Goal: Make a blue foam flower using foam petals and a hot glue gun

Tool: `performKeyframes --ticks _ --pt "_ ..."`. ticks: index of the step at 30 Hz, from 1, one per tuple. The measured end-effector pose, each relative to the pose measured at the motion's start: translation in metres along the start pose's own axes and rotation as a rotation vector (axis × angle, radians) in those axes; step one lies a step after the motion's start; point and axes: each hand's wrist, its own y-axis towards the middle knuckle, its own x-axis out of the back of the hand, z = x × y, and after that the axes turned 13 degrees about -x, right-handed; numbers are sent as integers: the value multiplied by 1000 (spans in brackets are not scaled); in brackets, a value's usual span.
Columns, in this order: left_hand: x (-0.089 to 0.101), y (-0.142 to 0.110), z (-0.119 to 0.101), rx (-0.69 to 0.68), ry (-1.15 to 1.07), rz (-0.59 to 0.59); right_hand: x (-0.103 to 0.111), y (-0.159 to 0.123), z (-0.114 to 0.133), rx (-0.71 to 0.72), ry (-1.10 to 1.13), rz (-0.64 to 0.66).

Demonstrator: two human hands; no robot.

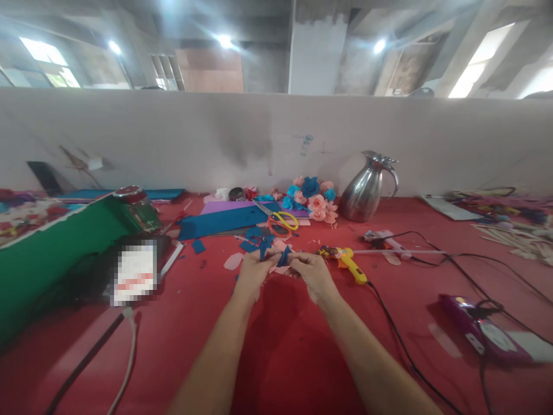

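Both hands meet over the middle of the red table. Between the fingertips of my left hand [256, 271] and my right hand [314, 272] is a small twisted piece of dark blue paper [284, 256]. Each hand pinches it from its own side. Just beyond lie scissors [283, 222] with yellow and orange handles, on blue paper sheets [224, 222]. Small blue and pink paper scraps [234, 261] are scattered around the hands. To the right of my right hand rests a yellow glue gun [352, 265], its cord trailing toward me.
Behind the scissors sits a bunch of blue and pink paper flowers [317, 199] beside a steel jug [365, 190]. A second glue gun [386, 241] and a purple power strip [479, 328] with cords are right. At left stand a green box [64, 253] and a lidded jar [137, 210].
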Motion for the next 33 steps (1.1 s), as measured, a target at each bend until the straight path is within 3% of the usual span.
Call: performKeyframes --ticks 17,22,26,29,33 --pt "0 -1 -2 46 -118 1 0 0 2 16 14 16" --pt "1 0 1 8 -92 82 0 1 0 3 30 -5" --pt "5 4 9 38 -23 -34 0 2 -1 12 -10 7" --pt "11 9 20 45 72 -117 2 3 -2 81 15 -72" --pt "21 14 32 31 236 -136 4 5 -2 110 65 -95"
